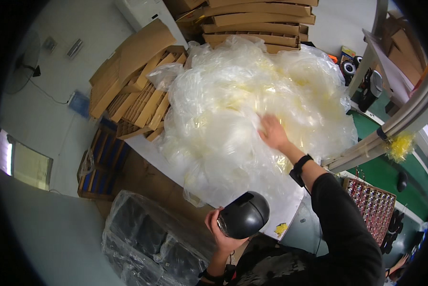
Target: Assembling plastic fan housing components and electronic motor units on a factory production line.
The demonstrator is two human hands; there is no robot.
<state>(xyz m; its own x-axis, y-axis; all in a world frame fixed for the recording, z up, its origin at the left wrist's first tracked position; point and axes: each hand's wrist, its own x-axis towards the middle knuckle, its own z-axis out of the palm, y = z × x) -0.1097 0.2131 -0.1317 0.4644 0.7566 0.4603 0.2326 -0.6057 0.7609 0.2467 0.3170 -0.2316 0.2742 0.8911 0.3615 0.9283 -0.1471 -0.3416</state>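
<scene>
Ref = the clear film heap (214,100). Black domed shell (247,215) is just off the heap's near edge, in the left hand (220,237): fingers curled round its left side, fingertips partly hidden. Right hand (273,133) is over the heap's middle, palm down, thumb off to one side; other fingers blurred, can't tell if spread or together, or if they pinch any film.

Progress, my read: early. Done: shell is in hand, bare. Left: no single piece of film is visibly separated from the heap; shell has none on it.

Counts: 1 shell, 1 heap (pieces uncountable), 1 yellow scrap (281,229) at the heap's near-right, 1 tray of small parts (369,206) right of it, 1 film-covered stack (142,238) near-left, its dark lumps uncountable. Behind the heap: cardboard stack (259,21), roughly five layers. Far right, nearer than the heap: 1 co-worker's hand (403,260).
</scene>
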